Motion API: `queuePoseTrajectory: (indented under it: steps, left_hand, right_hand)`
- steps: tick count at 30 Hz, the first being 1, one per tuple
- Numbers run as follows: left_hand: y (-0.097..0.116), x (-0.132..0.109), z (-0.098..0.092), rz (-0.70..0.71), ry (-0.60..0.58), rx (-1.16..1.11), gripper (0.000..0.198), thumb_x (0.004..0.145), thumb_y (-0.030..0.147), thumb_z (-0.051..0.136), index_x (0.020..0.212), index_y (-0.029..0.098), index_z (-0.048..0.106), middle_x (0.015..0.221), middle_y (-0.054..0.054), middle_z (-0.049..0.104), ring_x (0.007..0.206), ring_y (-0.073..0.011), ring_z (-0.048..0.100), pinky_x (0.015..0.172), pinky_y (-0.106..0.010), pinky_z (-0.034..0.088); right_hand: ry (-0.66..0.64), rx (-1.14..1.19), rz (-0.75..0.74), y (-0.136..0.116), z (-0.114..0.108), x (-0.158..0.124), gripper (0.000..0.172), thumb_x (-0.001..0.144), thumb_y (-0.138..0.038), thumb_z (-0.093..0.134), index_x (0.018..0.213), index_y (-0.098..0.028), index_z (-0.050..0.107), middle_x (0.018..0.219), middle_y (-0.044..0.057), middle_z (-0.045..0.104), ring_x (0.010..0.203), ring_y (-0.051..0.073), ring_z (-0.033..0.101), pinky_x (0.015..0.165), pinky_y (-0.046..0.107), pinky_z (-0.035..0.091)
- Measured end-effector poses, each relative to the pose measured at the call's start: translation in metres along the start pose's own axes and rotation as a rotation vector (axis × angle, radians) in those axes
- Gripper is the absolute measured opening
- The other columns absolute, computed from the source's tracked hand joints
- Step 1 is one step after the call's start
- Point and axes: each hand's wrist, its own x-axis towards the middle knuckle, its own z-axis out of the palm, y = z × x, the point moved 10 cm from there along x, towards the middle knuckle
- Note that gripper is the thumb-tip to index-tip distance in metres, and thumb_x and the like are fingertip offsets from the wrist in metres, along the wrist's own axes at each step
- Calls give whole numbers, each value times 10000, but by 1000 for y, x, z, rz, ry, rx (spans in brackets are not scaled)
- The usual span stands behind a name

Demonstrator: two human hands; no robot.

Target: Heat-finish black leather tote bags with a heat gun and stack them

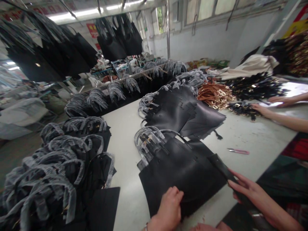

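Note:
A black handbag lies flat on the pale table in front of me, its handles wrapped in clear plastic at the far left. My left hand is closed, its curled fingers gripping the bag's near part. My right hand is closed around a long, flat black strip, whose far end lies over the bag's right side. Whether the strip joins the bag, I cannot tell. Beyond the bag is a fanned stack of black bags. Some skin-coloured shapes at the bottom edge are cut off.
Many wrapped-handle bags are piled at left. Pink-handled thread snips lie on the table at right. Brown straps with gold clasps are heaped behind. A co-worker's hands touch black straps at far right. More bags hang overhead.

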Motion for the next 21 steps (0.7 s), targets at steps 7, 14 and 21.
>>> queuePoseTrajectory:
  steps: [7, 14, 21]
  left_hand:
    - [-22, 13, 31, -84, 105, -222, 406, 867, 341, 543, 1253, 213, 548, 1292, -72, 548, 1188, -217, 497, 1060, -343, 386]
    - [-38, 26, 60, -105, 296, 101, 515, 908, 353, 489, 1398, 220, 402, 1525, -77, 276, 1403, -266, 236, 1130, -462, 295]
    - [-33, 23, 61, -62, 342, 224, 513, 939, 417, 422, 1409, 213, 394, 1520, -77, 290, 1396, -257, 262, 1116, -438, 330]
  right_hand:
    - [-153, -68, 30, -4, 38, 10, 818, 710, -441, 750, 1406, -205, 393, 709, -13, 600, 502, 133, 566, 433, 229, 441]
    - [-363, -147, 102, 15, 101, 26, 734, 785, -388, 679, 1403, -152, 361, 738, -1, 606, 440, 114, 568, 379, 221, 433]
    - [-446, -66, 173, -6, 137, 66, 603, 820, -357, 658, 1338, -173, 409, 712, -2, 622, 462, 115, 588, 375, 198, 459]
